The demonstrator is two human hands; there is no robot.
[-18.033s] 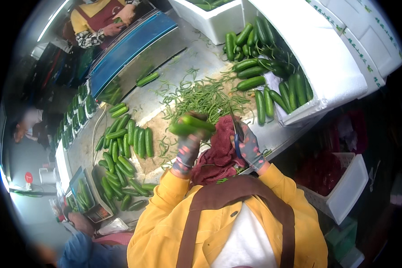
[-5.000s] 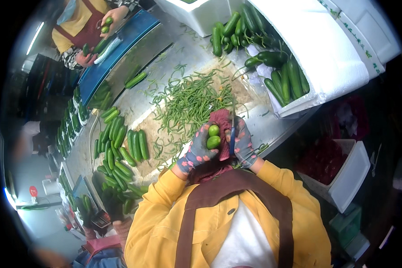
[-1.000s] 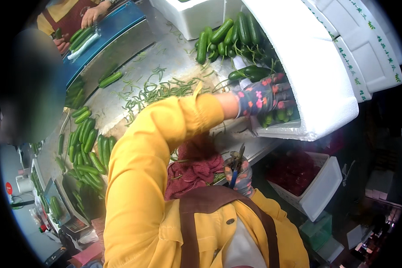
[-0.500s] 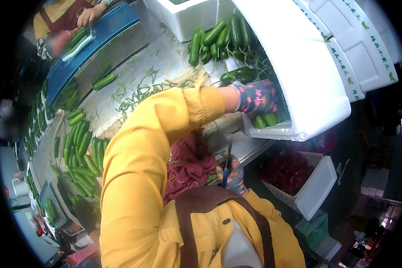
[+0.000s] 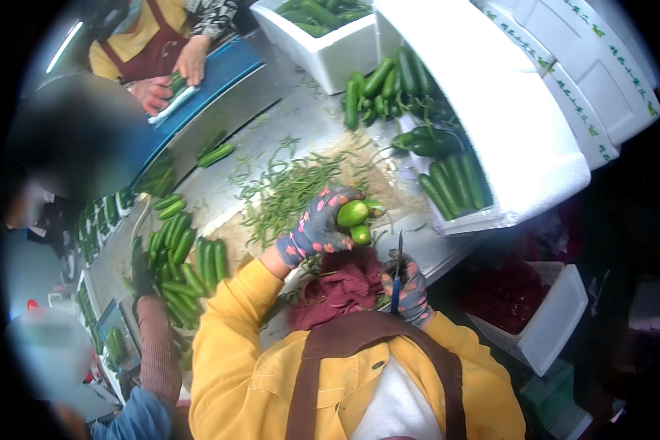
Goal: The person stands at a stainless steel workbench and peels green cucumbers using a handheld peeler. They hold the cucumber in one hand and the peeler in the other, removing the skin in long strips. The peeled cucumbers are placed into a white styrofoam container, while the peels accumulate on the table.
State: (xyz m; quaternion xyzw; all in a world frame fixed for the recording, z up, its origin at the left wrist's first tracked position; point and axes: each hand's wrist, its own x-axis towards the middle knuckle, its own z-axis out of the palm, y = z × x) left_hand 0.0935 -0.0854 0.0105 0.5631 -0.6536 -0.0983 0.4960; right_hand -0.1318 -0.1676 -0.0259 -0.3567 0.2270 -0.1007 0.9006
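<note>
My left hand [image 5: 321, 224], in a grey glove with pink flowers, is closed around small green cucumbers [image 5: 353, 213]. At least two of their ends point toward me. Close by on the right, my gloved right hand [image 5: 409, 287] grips a blue-handled cutting tool [image 5: 396, 286] with its narrow dark blade pointing up. Whether it has one blade or two I cannot tell. Beneath the left hand lies a crumpled dark red cloth [image 5: 344, 290]. Clipped green stems [image 5: 289, 187] are heaped just beyond it. Cucumbers with stems [image 5: 388, 84] lie in the tipped white foam box [image 5: 524, 147] at right.
Cucumbers [image 5: 176, 246] lie grouped at the left, where another person's sleeved arm [image 5: 157, 345] reaches in. Across the table, a co-worker's hands [image 5: 190, 62] handle cucumbers on a blue surface [image 5: 231, 62]. A white basket [image 5: 542, 323] with dark red contents stands at lower right.
My left hand has come out of the foam box and back leftward, now holding cucumbers. My right hand keeps its tool. Another person's arm has appeared at the left; the view has shifted.
</note>
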